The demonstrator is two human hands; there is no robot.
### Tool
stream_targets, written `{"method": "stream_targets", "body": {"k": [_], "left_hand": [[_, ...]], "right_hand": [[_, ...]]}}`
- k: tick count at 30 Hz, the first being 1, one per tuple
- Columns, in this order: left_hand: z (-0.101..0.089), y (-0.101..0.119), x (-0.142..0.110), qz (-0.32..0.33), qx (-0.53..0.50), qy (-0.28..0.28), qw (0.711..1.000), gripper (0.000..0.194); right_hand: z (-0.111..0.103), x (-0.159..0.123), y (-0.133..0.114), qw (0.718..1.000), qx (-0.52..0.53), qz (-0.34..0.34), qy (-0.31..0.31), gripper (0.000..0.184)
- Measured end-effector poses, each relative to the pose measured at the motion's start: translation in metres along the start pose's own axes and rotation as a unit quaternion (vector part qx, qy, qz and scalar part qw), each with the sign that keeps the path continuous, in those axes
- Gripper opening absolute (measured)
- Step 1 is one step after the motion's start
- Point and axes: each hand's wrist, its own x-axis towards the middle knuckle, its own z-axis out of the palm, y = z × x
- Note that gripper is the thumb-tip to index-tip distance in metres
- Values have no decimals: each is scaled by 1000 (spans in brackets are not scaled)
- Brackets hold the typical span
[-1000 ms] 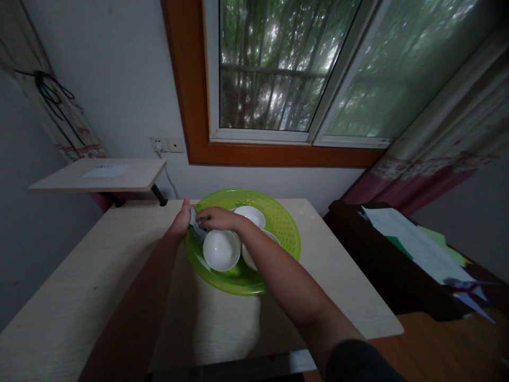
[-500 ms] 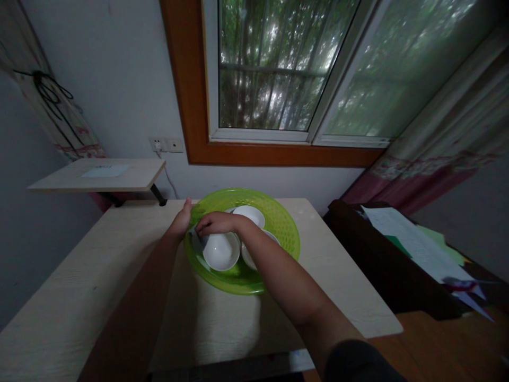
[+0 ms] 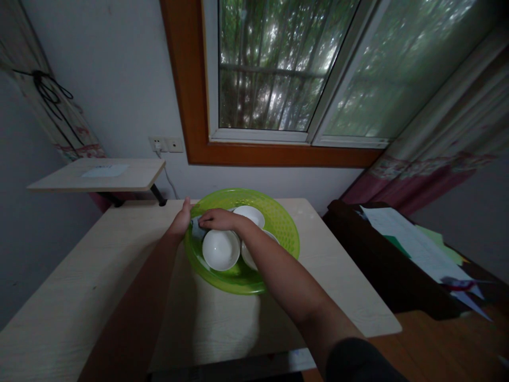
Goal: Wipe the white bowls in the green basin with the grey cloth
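Currently, a pale wood-grain rectangular table (image 3: 326,265) is supporting a round, bright-green, translucent plastic basket (image 3: 285,240) near its far edge. Step in hand, as judged: the basket's inner left side is being wiped. The left hand (image 3: 182,218) is resting at the left rim, thumb raised; its fingers are hiding, so how far it is closing cannot be told. The right hand (image 3: 217,218) is reaching over three glossy white round bowls (image 3: 220,250), fingers curling nearly closed, apparently gripping a crumpled light-grey cloth (image 3: 196,229) against that side. Next move is probably calling for a steady rim and fingertips clearing the near bowl. Counts, by size: one table, one basket, two hands, three bowls visible (hidden ones not excluded), one cloth.
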Motion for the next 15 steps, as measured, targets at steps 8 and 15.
{"method": "stream_targets", "body": {"k": [8, 15], "left_hand": [[1, 5, -6, -25, -22, 41, 999, 63], [1, 4, -5, -30, -38, 31, 998, 69]], "right_hand": [[0, -8, -21, 991, 43, 37, -121, 22], [-2, -3, -3, 1000, -6, 12, -10, 25]]}}
